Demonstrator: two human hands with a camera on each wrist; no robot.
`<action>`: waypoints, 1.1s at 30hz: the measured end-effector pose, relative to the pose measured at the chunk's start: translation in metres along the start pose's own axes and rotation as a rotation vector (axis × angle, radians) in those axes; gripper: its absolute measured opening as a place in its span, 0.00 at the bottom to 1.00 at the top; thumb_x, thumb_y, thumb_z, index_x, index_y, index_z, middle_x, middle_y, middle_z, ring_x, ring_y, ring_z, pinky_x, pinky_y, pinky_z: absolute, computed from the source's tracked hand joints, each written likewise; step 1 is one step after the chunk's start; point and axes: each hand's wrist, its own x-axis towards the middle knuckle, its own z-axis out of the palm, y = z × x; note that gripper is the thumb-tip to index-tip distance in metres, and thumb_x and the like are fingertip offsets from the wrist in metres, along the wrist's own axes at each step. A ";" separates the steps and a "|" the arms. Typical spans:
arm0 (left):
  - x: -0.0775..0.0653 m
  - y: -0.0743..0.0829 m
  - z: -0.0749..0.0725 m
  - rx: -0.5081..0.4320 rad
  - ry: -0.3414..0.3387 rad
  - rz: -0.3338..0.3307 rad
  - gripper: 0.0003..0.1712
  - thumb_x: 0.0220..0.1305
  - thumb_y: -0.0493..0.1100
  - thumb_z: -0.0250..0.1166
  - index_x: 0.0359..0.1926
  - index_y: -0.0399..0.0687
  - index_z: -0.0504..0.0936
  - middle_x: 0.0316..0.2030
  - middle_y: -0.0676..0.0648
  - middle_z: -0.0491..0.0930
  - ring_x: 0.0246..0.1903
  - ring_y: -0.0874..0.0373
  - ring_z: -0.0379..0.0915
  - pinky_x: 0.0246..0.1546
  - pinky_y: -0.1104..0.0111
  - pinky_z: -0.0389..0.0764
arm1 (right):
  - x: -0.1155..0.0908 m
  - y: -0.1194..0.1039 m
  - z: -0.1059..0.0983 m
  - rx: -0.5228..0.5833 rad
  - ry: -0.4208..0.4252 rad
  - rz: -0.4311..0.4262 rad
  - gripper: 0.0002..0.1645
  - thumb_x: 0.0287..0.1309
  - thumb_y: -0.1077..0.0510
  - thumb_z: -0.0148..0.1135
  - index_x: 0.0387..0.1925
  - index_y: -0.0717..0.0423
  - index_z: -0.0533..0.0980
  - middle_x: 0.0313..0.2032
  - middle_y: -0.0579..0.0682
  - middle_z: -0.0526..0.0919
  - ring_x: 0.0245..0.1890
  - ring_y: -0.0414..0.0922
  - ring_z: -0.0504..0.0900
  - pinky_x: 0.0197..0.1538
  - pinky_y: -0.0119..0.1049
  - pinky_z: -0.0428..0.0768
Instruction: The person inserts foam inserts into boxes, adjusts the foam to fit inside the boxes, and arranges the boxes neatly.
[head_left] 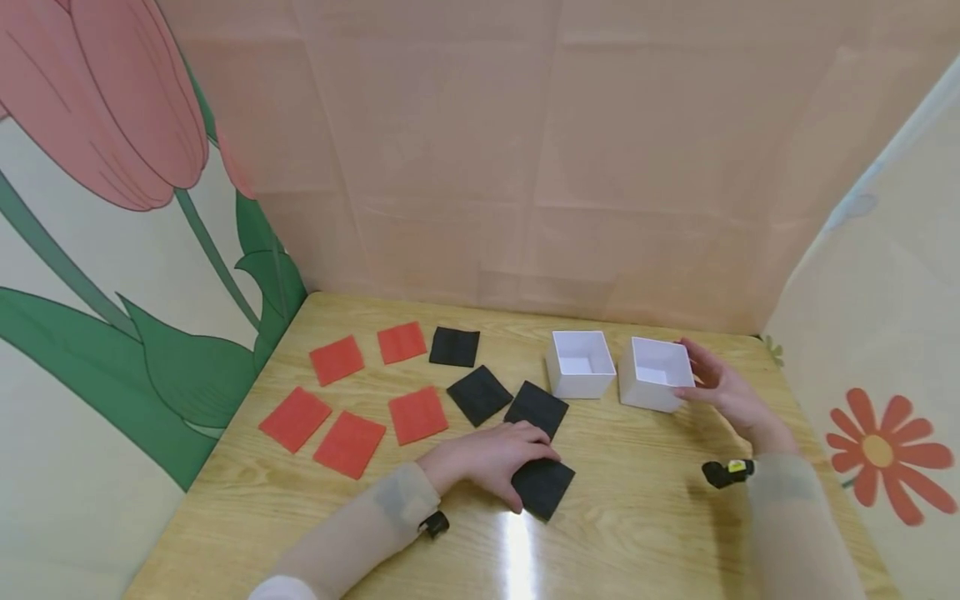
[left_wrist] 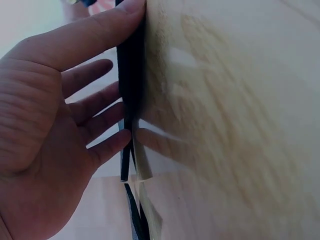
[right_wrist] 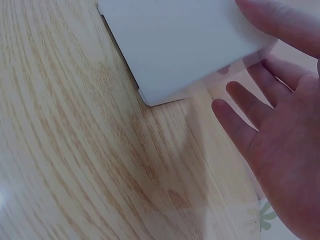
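From table's [head_left: 622,521] left edge: 5 flat red squares [head_left: 349,444], 4 black squares [head_left: 478,395], 2 boxes [head_left: 647,393]; left hand [head_left: 491,457] loose, right hand [head_left: 731,400] gripping one box

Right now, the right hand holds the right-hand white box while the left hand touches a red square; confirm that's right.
Not quite: the left hand touches a black square, as the head view shows. The right hand does hold the right-hand white box.

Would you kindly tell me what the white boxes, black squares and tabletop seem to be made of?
White boxes: probably smooth plastic or coated card, given thin, crisp walls.
Black squares: perhaps matte cloth or felt, showing little shine.
Tabletop: wood or wood-look laminate, grained, with glossy glare.
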 end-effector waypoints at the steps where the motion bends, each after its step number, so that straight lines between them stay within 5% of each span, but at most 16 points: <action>1: 0.000 0.000 0.000 -0.001 -0.001 -0.001 0.53 0.54 0.63 0.84 0.77 0.58 0.72 0.70 0.54 0.71 0.68 0.61 0.64 0.69 0.65 0.68 | 0.000 0.000 0.000 -0.001 -0.002 -0.001 0.61 0.67 0.67 0.71 0.88 0.48 0.43 0.83 0.67 0.46 0.79 0.62 0.54 0.57 0.20 0.73; 9: 0.001 0.006 -0.005 -0.002 -0.009 -0.028 0.56 0.51 0.63 0.85 0.78 0.60 0.70 0.63 0.55 0.70 0.60 0.63 0.64 0.61 0.69 0.69 | 0.000 0.001 -0.002 -0.014 -0.012 0.042 0.62 0.68 0.64 0.72 0.88 0.43 0.43 0.85 0.60 0.45 0.81 0.69 0.47 0.59 0.21 0.72; 13: 0.002 0.008 -0.009 -0.028 -0.008 -0.040 0.57 0.53 0.63 0.84 0.80 0.58 0.68 0.66 0.55 0.67 0.62 0.63 0.62 0.64 0.71 0.68 | 0.000 0.002 -0.003 -0.044 -0.005 0.081 0.63 0.68 0.60 0.73 0.88 0.38 0.43 0.86 0.57 0.44 0.81 0.69 0.46 0.76 0.50 0.65; 16: 0.003 0.007 -0.012 -0.043 0.008 -0.040 0.57 0.55 0.63 0.83 0.80 0.55 0.67 0.68 0.54 0.67 0.64 0.62 0.61 0.67 0.72 0.67 | 0.000 0.003 -0.003 -0.044 -0.006 0.082 0.63 0.68 0.59 0.73 0.88 0.37 0.42 0.86 0.56 0.42 0.82 0.70 0.45 0.75 0.72 0.51; 18: 0.005 0.006 -0.016 -0.044 0.027 -0.039 0.57 0.56 0.64 0.82 0.81 0.53 0.66 0.69 0.54 0.67 0.66 0.62 0.61 0.68 0.72 0.66 | -0.001 0.004 -0.004 -0.051 -0.008 0.080 0.63 0.68 0.59 0.73 0.88 0.37 0.42 0.86 0.55 0.42 0.82 0.69 0.45 0.77 0.67 0.54; 20: 0.007 0.005 -0.019 -0.049 0.058 -0.040 0.57 0.56 0.64 0.81 0.81 0.52 0.66 0.70 0.53 0.67 0.67 0.61 0.61 0.69 0.71 0.66 | -0.001 0.004 -0.004 -0.062 -0.009 0.074 0.63 0.68 0.59 0.73 0.88 0.37 0.42 0.86 0.55 0.43 0.82 0.69 0.45 0.77 0.49 0.62; 24: 0.012 0.004 -0.028 -0.075 0.129 -0.051 0.58 0.56 0.62 0.82 0.81 0.49 0.66 0.72 0.50 0.65 0.68 0.59 0.60 0.69 0.71 0.66 | -0.001 0.004 -0.004 -0.063 -0.010 0.068 0.63 0.68 0.59 0.73 0.88 0.37 0.42 0.86 0.55 0.43 0.81 0.70 0.46 0.59 0.21 0.70; 33: 0.027 -0.002 -0.039 -0.104 0.226 -0.069 0.57 0.54 0.58 0.83 0.79 0.44 0.67 0.72 0.48 0.62 0.70 0.57 0.57 0.71 0.72 0.61 | 0.000 0.003 -0.002 -0.041 -0.013 0.058 0.62 0.68 0.62 0.71 0.88 0.38 0.42 0.86 0.56 0.43 0.81 0.70 0.47 0.58 0.21 0.70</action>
